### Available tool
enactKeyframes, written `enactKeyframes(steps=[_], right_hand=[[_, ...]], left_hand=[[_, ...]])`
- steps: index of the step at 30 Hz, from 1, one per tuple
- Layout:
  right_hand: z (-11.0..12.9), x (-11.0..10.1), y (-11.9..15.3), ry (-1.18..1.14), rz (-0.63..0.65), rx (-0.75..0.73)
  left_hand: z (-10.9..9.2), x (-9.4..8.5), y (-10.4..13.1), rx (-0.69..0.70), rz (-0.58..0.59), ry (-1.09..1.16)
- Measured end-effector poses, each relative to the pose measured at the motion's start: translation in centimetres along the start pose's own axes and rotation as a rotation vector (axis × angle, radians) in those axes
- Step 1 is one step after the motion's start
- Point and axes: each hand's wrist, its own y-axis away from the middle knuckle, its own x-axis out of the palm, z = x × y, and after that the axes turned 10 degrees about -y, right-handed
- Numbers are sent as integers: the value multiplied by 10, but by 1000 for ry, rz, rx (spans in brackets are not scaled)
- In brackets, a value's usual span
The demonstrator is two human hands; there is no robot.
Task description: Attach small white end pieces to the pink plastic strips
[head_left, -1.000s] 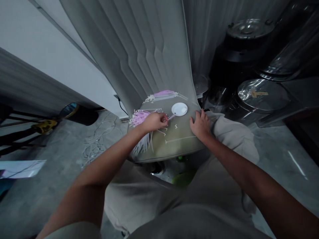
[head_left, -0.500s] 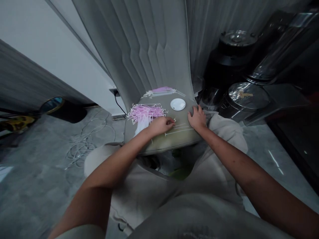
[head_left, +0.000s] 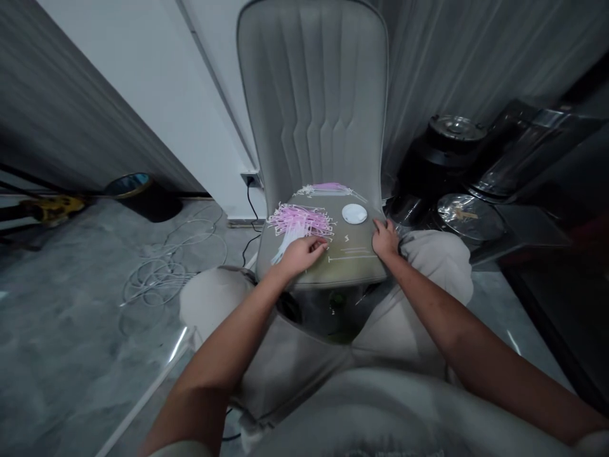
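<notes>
My left hand (head_left: 303,255) is over the front left of a grey padded chair seat (head_left: 316,274). Its fingers are curled close to the thumb; anything between them is too small to make out. Beside it lies a heap of thin pink-and-white strips (head_left: 302,220) with small crossbar ends, and a whitish bundle (head_left: 290,240) reaches from the heap towards the wrist. My right hand (head_left: 386,239) rests at the seat's right edge, fingers apart, holding nothing visible. Between the hands are a few loose thin white strips (head_left: 354,258) and a small bent white piece (head_left: 347,239).
A round white dish (head_left: 354,214) and a second row of pink-and-white strips (head_left: 326,189) lie farther back, before the chair's backrest (head_left: 316,82). Coiled cable (head_left: 159,279) and a black bin (head_left: 143,197) are on the floor at left. Shiny metal canisters (head_left: 457,130) stand at right.
The view has shifted, showing the whole backrest. My left hand has drawn slightly left, away from the small bent white piece. My right hand stays at the seat's right edge.
</notes>
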Motion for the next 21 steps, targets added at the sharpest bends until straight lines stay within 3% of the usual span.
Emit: enactKeyframes(steps=[5,10,16,21], right_hand=[[-3,1,-5,-151,-68,87],[-3,-6,-28,-330,-130,377],[-24,-16,-41,-601,119,518],[-43,-8,-38,-719,258,550]], left_hand=[[-8,18,11,42,6,-49],[-15,32,14,119,-15,-65],[-33,47,-4,129,-65,-123],[-49,61,-30,145,4,-206]])
